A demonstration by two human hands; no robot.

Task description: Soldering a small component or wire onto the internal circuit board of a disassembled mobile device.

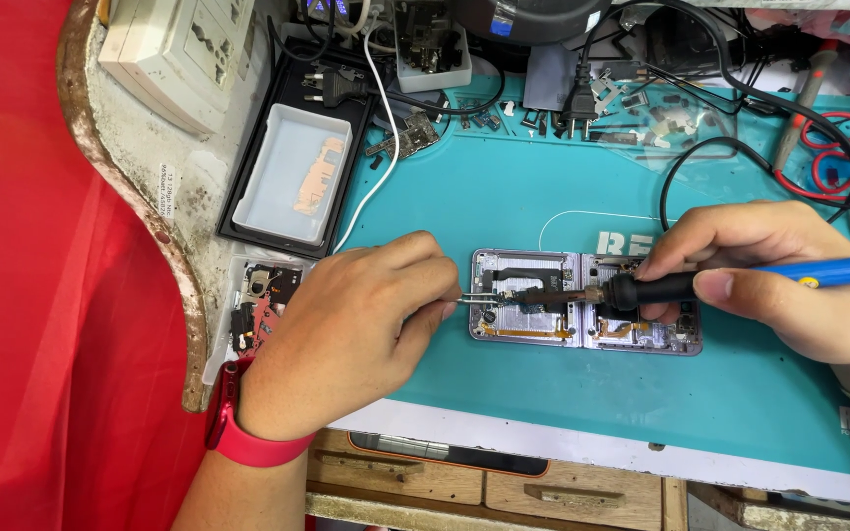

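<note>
An opened folding phone (543,320) with its inner parts exposed lies flat on a teal work mat (504,197). My left hand (346,334), with a red watch band on the wrist, pinches metal tweezers (476,297) whose tips reach into the phone's left half. My right hand (789,285) grips a soldering iron (661,288) with a blue and black handle. Its metal tip (558,294) points left and rests over the middle of the phone, close to the tweezer tips.
A black tray holding a white lid (292,172) sits at the mat's left. Below it is a small clear box of parts (258,300). A white socket strip (184,54), black plugs, red and black cables (838,162) and loose small parts crowd the back. Wooden drawers (504,482) run below.
</note>
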